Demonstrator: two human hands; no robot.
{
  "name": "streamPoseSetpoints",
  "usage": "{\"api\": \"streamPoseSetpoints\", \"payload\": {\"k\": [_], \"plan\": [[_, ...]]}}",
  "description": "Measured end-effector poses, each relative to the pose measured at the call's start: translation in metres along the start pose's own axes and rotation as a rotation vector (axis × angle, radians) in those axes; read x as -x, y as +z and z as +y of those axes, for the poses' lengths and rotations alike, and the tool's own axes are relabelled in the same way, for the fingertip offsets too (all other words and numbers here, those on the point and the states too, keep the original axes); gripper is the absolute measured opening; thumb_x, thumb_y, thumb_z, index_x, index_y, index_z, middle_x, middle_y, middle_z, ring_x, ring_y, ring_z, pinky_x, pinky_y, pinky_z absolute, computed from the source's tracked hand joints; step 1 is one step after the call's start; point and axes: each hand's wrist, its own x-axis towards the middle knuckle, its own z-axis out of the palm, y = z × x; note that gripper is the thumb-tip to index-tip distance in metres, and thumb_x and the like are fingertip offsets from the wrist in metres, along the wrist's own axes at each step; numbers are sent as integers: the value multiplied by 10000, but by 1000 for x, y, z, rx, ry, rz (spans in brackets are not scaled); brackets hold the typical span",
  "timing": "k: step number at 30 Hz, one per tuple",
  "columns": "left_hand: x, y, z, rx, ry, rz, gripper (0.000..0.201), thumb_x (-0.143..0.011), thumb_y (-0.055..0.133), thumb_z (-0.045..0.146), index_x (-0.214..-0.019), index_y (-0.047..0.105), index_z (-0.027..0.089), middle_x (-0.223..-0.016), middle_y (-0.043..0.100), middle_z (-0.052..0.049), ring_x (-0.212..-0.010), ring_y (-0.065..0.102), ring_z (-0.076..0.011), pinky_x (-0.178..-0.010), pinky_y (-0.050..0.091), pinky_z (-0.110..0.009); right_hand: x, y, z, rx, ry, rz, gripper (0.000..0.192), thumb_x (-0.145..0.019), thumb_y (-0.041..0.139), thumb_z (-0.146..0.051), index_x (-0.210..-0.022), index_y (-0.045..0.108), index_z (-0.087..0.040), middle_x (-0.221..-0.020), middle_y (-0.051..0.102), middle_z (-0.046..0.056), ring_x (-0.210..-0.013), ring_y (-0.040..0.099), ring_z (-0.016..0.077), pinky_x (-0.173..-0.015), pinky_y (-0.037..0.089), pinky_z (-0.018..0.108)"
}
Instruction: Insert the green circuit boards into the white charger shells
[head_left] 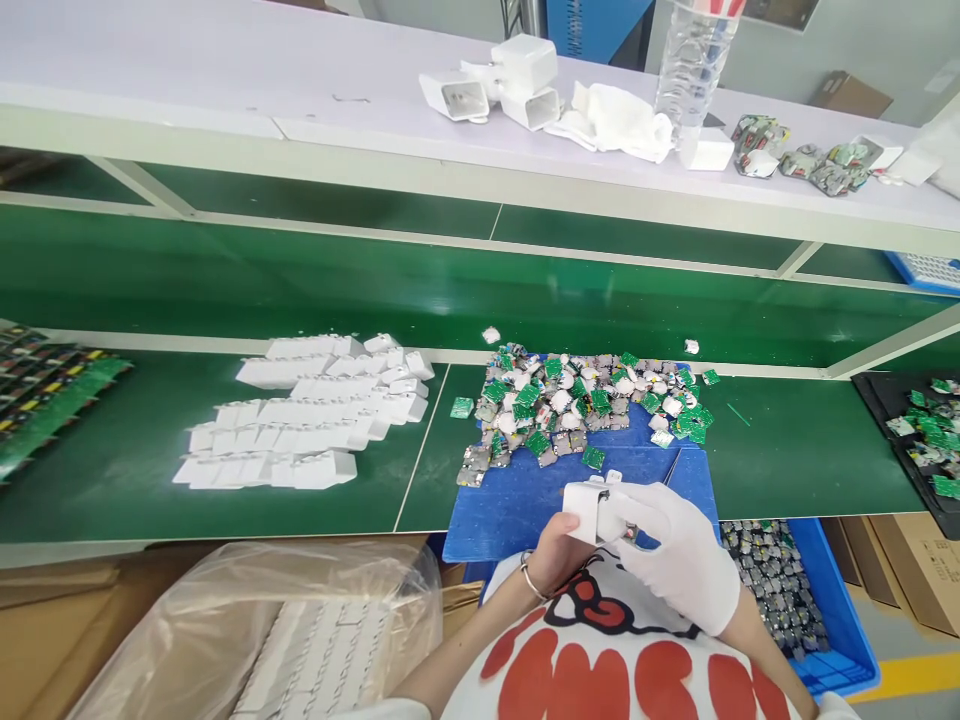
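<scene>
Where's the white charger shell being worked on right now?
Low centre of the head view: the white charger shell sits between the bare left hand and gloved right hand, over the blue tray.

We see a white cloth glove on the right hand point(679, 560); the left hand point(551, 552) is bare, with a thin metal bangle point(530, 581). Between them sits a smooth white plastic shell point(589, 510). Green circuit boards point(577, 400) with dull grey metal parts lie on a ribbed blue plastic tray point(517, 505). The belt point(112, 480) looks matt green. A clear plastic bag point(262, 620) wrinkles glossily.
</scene>
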Motion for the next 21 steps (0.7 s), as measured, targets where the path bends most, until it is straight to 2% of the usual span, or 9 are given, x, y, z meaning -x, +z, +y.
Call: {"api": "streamPoseSetpoints", "payload": {"k": [5, 10, 12, 15, 18, 21], "plan": [[2, -2, -4, -32, -4, 39, 537, -633, 599, 423, -1049, 639, 87, -929, 703, -152, -960, 612, -365, -875, 419, -462, 7, 2, 3, 47, 54, 53, 331, -734, 590, -69, -975, 669, -281, -1052, 677, 23, -894, 629, 223, -804, 535, 316], [2, -3, -5, -27, -10, 57, 485, -648, 601, 432, -1000, 660, 104, -910, 710, -140, -989, 599, -361, -903, 398, -459, 4, -6, 9, 12, 70, 68, 157, -788, 645, -220, -934, 675, -269, -1009, 680, 15, -871, 633, 191, -778, 547, 298], [2, 1, -4, 22, -10, 69, 500, -641, 592, 435, -1018, 651, 113, -932, 708, -135, -1012, 588, -360, -912, 390, -461, 2, -9, 9, -10, 90, 93, 183, -811, 652, -300, -987, 660, -254, -1044, 665, 34, -919, 623, 200, -795, 545, 321], [1, 6, -2, 98, -9, 100, 478, -636, 579, 430, -995, 652, 123, -935, 704, -129, -1031, 576, -358, -918, 382, -466, 2, -9, 9, -36, 104, 107, 246, -886, 571, -371, -1080, 613, -226, -1125, 616, 69, -970, 597, 193, -823, 531, 359], [1, 5, -3, 140, 3, 131, 414, -635, 577, 413, -921, 667, 127, -875, 703, -121, -1025, 577, -353, -921, 378, -467, 5, -7, 10, -49, 98, 96, 289, -920, 527, -371, -1132, 572, -182, -1141, 583, 78, -968, 589, 184, -826, 522, 377], [1, 4, -5, 127, 8, 115, 372, -618, 589, 404, -855, 669, 128, -794, 696, -112, -1007, 582, -354, -918, 376, -466, 9, -8, 14, -47, 92, 92, 291, -918, 534, -361, -1131, 568, -166, -1134, 577, 75, -959, 590, 183, -826, 520, 375]]}}
